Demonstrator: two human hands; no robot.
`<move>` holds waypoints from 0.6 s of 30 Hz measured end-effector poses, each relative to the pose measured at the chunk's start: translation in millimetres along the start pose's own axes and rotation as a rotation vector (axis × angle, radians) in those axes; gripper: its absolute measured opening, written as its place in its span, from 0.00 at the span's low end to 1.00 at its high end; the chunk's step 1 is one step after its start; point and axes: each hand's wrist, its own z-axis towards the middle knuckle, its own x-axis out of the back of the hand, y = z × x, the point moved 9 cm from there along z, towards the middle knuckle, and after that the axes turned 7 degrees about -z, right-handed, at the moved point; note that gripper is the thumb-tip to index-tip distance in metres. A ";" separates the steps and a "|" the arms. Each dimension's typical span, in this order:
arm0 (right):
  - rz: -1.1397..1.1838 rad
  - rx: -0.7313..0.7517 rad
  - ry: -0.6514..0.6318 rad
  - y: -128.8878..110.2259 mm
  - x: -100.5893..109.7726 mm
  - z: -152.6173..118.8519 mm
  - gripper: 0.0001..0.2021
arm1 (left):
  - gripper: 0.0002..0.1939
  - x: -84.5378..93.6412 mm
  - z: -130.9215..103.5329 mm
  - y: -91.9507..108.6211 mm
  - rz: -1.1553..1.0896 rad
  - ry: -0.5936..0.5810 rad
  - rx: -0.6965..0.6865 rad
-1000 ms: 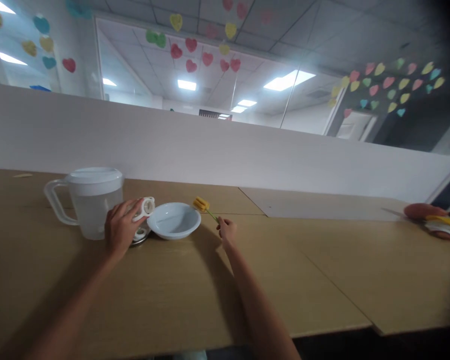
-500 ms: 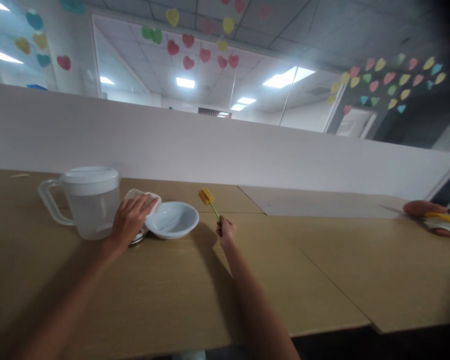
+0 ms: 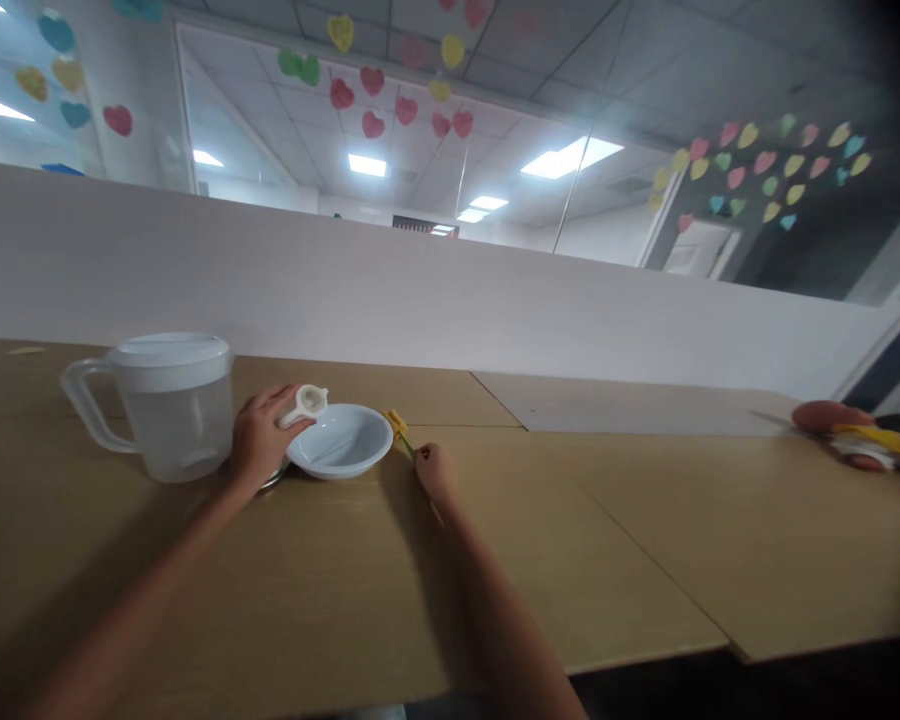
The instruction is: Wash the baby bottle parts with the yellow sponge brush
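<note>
In the head view, my left hand (image 3: 259, 432) is closed around a small white plastic container (image 3: 311, 400) and tilts it, so its round open end faces right, over the rim of a white bowl (image 3: 341, 455). My right hand (image 3: 436, 472) grips the green handle of a sponge brush (image 3: 396, 422). The brush's yellow sponge head points up and left, close by the bowl's right rim. Below my left hand, a round thing with a metal rim (image 3: 274, 477) is partly hidden by the hand and the bowl.
A translucent lidded pitcher (image 3: 184, 415) stands left of my left hand, its handle to the left. Several items, one reddish-brown and one yellow (image 3: 870, 438), lie at the far right. A low white wall (image 3: 390, 300) runs behind the wooden table (image 3: 645, 530).
My left hand has turned the white container so its open end shows. My right hand has moved slightly left, bringing the sponge head down and left toward the bowl.
</note>
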 end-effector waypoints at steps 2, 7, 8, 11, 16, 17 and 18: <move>-0.045 0.020 -0.012 -7.3 0.8 -5.1 0.12 | 0.28 1.1 -3.8 -16.8 -0.138 0.031 0.191; -0.104 0.071 -0.042 -19.4 -2.2 -10.8 0.12 | 0.41 10.0 -19.1 -15.2 -0.258 0.090 0.318; -0.113 0.077 -0.049 -19.9 -3.6 -11.1 0.12 | 0.42 11.2 -22.7 -8.1 -0.265 0.084 0.285; -0.131 0.089 -0.060 -19.7 -7.2 -11.2 0.12 | 0.40 8.3 -38.4 15.2 -0.311 0.017 0.177; -0.145 0.118 -0.078 -20.9 -9.3 -11.4 0.11 | 0.37 -18.2 -72.1 53.0 -0.413 -0.228 -0.015; -0.147 0.123 -0.082 -21.5 -9.3 -11.6 0.11 | 0.36 -24.2 -77.8 57.9 -0.420 -0.279 -0.037; -0.150 0.125 -0.084 -22.0 -9.1 -11.8 0.11 | 0.35 -29.6 -82.6 61.5 -0.421 -0.323 -0.052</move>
